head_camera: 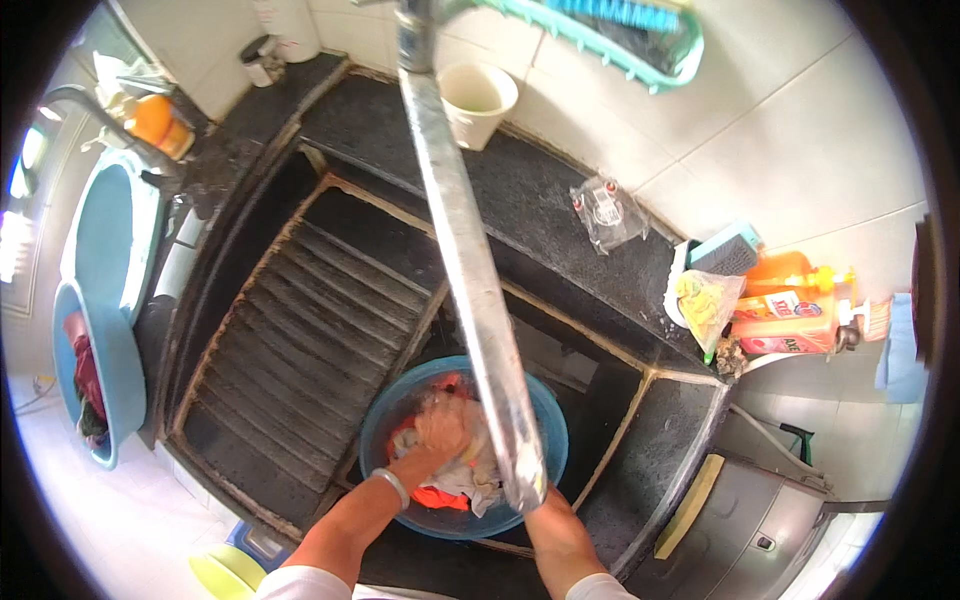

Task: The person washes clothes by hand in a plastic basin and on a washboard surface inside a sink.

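Observation:
A round blue plastic basin (369,480) stands in the dark stone sink, holding wet cloths. My left hand (442,424), with a bangle on its wrist, presses on a bunched light grey cloth (480,476) in the basin; whether its fingers grip the cloth is unclear. An orange-red cloth (439,498) lies beside it, near the basin's front. My right forearm reaches to the basin's right rim, and the metal faucet spout (480,300) hides my right hand.
A ribbed stone washboard (300,337) lies left of the basin. Behind are a white cup (478,97) and a clear plastic bag (611,214). Bottles (787,322) and a brush (727,247) crowd the right ledge. Another blue basin (124,382) with cloths is at far left.

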The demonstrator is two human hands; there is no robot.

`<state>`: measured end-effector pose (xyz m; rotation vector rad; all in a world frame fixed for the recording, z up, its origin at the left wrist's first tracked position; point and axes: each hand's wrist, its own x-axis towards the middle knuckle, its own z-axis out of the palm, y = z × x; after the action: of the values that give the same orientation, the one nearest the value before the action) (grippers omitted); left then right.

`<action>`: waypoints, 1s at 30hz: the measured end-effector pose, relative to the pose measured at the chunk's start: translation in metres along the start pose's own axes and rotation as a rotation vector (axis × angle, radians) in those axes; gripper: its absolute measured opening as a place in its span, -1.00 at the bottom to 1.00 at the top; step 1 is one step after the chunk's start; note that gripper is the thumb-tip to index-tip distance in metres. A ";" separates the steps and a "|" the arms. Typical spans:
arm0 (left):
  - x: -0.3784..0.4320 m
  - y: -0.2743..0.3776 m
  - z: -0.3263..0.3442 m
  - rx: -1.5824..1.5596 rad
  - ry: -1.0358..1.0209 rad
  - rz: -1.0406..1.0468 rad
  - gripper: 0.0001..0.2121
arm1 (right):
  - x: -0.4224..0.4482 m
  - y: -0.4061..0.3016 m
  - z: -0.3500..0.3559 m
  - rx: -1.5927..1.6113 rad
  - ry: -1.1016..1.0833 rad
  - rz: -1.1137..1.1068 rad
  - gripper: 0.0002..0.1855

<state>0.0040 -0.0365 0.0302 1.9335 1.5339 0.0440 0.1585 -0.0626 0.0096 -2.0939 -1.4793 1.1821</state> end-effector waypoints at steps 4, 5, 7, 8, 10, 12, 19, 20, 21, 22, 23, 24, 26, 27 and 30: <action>-0.041 0.041 -0.042 -0.099 0.241 0.184 -0.76 | -0.038 0.004 -0.033 0.292 0.042 -0.066 -0.59; -0.050 0.043 -0.043 -0.137 0.295 0.302 -0.77 | -0.050 0.027 -0.026 0.415 0.143 -0.131 -0.59; -0.085 0.037 -0.066 -0.132 0.237 0.305 -0.78 | -0.085 -0.036 -0.056 0.188 0.056 -0.184 -0.57; -0.096 0.039 -0.077 -0.136 0.209 0.335 -0.78 | -0.100 -0.055 -0.064 0.199 0.172 -0.328 -0.59; -0.115 0.030 -0.074 -0.102 0.183 0.355 -0.76 | -0.127 -0.050 -0.064 -0.036 0.132 -0.377 -0.63; -0.128 0.020 -0.072 -0.019 0.179 0.367 -0.73 | -0.145 -0.060 -0.057 -0.163 0.092 -0.436 -0.64; -0.075 0.008 -0.063 0.034 0.124 0.198 -0.67 | -0.106 -0.018 -0.008 -0.272 -0.022 -0.047 -0.66; -0.062 0.010 -0.054 0.025 0.108 0.138 -0.62 | -0.091 0.002 0.013 -0.072 0.017 -0.030 -0.62; -0.050 0.009 -0.045 0.020 0.095 0.075 -0.57 | -0.078 0.014 0.029 -0.089 0.078 -0.036 -0.60; -0.039 0.006 -0.035 0.105 -0.077 0.036 -0.51 | -0.067 0.026 0.041 -0.110 0.152 -0.030 -0.57; -0.035 0.006 -0.025 0.128 -0.058 0.024 -0.55 | -0.053 0.039 0.050 -0.134 0.228 -0.030 -0.54; -0.031 0.007 -0.020 0.155 -0.047 0.005 -0.58 | -0.048 0.052 0.066 -0.550 0.065 0.074 -0.56; -0.028 -0.004 -0.006 0.192 -0.059 -0.047 -0.61 | -0.040 0.028 0.054 -0.512 0.240 -0.071 -0.61; -0.027 -0.015 0.002 0.184 -0.116 -0.066 -0.62 | -0.036 0.014 0.045 -0.501 0.324 -0.144 -0.63; -0.019 -0.033 0.014 0.160 -0.271 -0.118 -0.66 | -0.009 0.010 0.033 -0.358 0.042 -0.125 -0.58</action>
<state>-0.0248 -0.0565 0.0092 1.8756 1.5006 -0.3874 0.1386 -0.0811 -0.0130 -2.1882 -1.8862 0.8724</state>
